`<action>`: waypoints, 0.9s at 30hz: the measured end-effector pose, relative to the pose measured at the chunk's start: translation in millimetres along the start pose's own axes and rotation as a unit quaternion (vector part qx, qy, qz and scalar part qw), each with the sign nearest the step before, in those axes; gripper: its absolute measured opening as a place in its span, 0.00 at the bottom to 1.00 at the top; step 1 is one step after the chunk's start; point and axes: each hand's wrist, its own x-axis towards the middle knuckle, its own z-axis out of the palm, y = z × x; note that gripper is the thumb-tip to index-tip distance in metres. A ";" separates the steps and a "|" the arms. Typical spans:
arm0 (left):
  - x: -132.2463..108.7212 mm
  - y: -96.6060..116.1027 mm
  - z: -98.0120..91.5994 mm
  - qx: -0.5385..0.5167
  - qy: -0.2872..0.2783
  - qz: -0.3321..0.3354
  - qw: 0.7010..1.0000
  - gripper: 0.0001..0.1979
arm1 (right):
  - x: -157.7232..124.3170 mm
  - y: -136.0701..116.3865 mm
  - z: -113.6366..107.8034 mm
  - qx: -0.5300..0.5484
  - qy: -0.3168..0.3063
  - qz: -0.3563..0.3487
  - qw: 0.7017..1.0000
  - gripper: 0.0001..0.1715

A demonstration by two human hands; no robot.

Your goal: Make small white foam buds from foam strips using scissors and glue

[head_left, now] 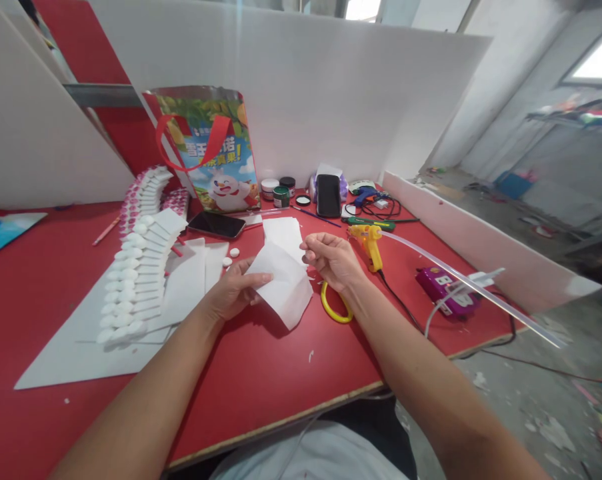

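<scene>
A thin white sheet of paper [283, 287] is held above the red table, pinched at its left side between the thumb and fingers of my left hand [238, 287]. My right hand [331, 257] is closed, its thumb and fingertips pressed together just right of the sheet's upper corner. Whatever may be between those fingertips is too small to make out. Behind the sheet lies more white paper [283, 230]. A yellow ring-shaped loop [337, 308] rests under my right wrist, and a yellow glue gun [371, 243] with a long clear glue stick lies beyond it.
White spoon-shaped pieces fanned in a row [135, 280] lie at left on white sheets [65, 353]. Behind are a phone [215, 225], a colourful bag [215, 153], paint jars [281, 196] and an upright black phone [329, 195]. A purple power strip [445, 291] sits right.
</scene>
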 end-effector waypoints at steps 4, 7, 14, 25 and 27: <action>-0.2 0.9 1.0 0.001 -0.002 -0.003 1.000 0.20 | -1.0 -2.0 0.9 0.006 -0.011 -0.015 1.000 0.18; -0.5 1.5 2.3 -0.008 -0.001 -0.001 1.000 0.19 | -0.6 -1.9 1.7 0.024 -0.018 -0.014 0.999 0.15; 0.0 1.7 1.9 -0.010 0.015 -0.005 1.000 0.21 | -1.8 -2.1 4.0 0.000 0.000 -0.005 1.000 0.17; -2.7 5.7 8.8 -0.007 0.051 0.059 0.997 0.20 | -16.5 -1.5 19.5 -0.231 -0.065 -0.094 0.966 0.30; -3.0 6.0 10.7 -0.002 0.063 0.075 0.995 0.20 | -17.5 -0.5 20.6 -0.237 -0.083 -0.021 0.968 0.32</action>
